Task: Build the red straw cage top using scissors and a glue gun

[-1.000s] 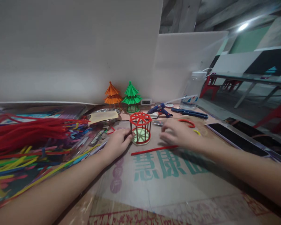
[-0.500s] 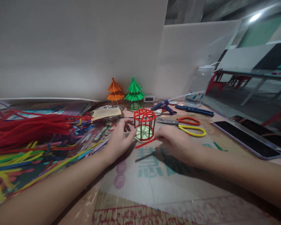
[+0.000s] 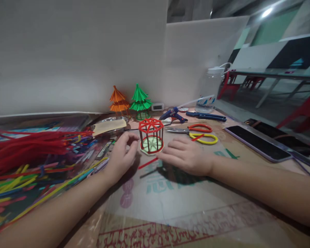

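Observation:
A small pavilion frame [image 3: 151, 125] made of pipe cleaners, with a red spoked top, dark posts and a pale green base ringed in red, stands upright between my hands. To its left, my left hand [image 3: 122, 151] is open, its fingers loosely bent and apart from the frame, with nothing in them. My right hand [image 3: 182, 155] is palm down at the right of the frame, closed on a red pipe cleaner [image 3: 147, 163]. One end of that strip sticks out to the left over the table; a red end also shows beyond the knuckles. The part under the hand is hidden.
Scissors [image 3: 200, 134] and a blue glue gun [image 3: 174, 114] lie behind my right hand. An orange tower [image 3: 119, 100] and a green tower [image 3: 139, 100] stand at the back. Loose pipe cleaners [image 3: 28, 148] crowd the left; a phone [image 3: 257, 143] and a bottle [image 3: 209, 89] are right.
My left hand has drawn back slightly from the pavilion frame. My right hand has turned flatter, palm down, with the red pipe cleaner. The view has swung a little right.

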`<state>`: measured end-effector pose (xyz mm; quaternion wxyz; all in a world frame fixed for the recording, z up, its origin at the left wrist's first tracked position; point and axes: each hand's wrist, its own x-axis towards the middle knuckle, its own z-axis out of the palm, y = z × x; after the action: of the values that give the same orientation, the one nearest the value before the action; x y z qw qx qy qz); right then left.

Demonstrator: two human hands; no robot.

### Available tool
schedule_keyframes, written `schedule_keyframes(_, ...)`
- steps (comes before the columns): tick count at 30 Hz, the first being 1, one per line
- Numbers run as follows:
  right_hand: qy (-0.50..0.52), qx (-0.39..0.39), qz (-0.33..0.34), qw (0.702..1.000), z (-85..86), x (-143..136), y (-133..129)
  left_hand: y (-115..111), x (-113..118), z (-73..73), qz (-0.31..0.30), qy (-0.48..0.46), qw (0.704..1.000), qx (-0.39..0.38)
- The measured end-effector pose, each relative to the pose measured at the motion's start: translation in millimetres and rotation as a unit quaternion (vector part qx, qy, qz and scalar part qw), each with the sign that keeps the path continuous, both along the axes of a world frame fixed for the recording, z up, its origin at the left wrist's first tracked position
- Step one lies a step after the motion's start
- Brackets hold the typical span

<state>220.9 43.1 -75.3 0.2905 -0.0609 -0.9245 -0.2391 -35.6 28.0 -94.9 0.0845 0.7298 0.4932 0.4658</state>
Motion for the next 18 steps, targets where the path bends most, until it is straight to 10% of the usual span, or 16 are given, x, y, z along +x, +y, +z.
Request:
schedule_keyframes(5,-0.054,-0.010,0.037,0.998,1.3,-2.4,-9.3,4.4,-11.6,30.3,0.022,-0.039,0.999,0.011)
schedule_keyframes(9,-0.056,-0.060,-0.011,0.997,-9.7,-1.8,-6.4,-1.4,-40.8,80.5,0.008,0.104,0.991,-0.089)
schedule_keyframes(18,-0.051,-0.132,-0.041,0.989,-25.8,-6.5,7.5,-49.4,-146.5,160.7,0.257,0.386,0.862,-0.207)
